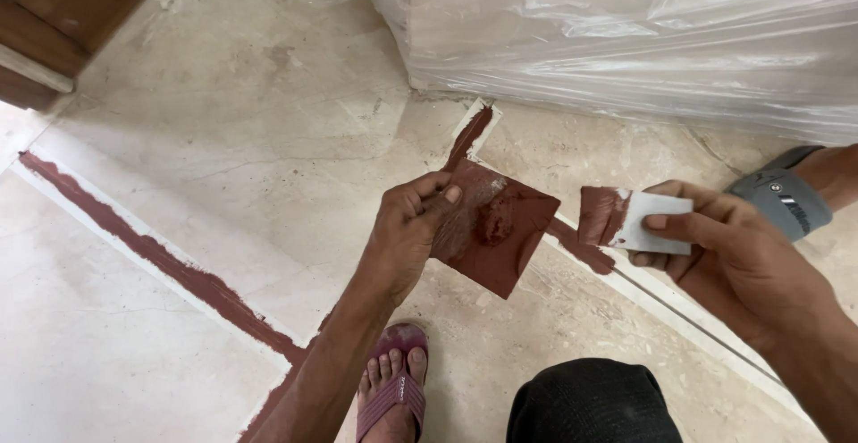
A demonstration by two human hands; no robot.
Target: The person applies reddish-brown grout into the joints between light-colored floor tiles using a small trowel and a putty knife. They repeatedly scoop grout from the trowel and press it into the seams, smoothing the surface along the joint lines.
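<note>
My left hand (407,228) grips a square piece of tile (496,228) by its left corner; the tile is smeared with reddish-brown paste and carries a lump of it in the middle. My right hand (724,251) holds a small white scraper card (639,219) with its left end coated in the same paste, just right of the tile and not touching it. A grey band (786,197) sits on my right wrist. Both hands hover above a beige stone floor (241,139).
Reddish-brown filled joints (143,246) bordered with white run across the floor. A bulky object under clear plastic sheeting (626,32) stands at the back. A wooden door frame (45,23) is at top left. My sandalled foot (393,380) and dark knee (594,403) are below.
</note>
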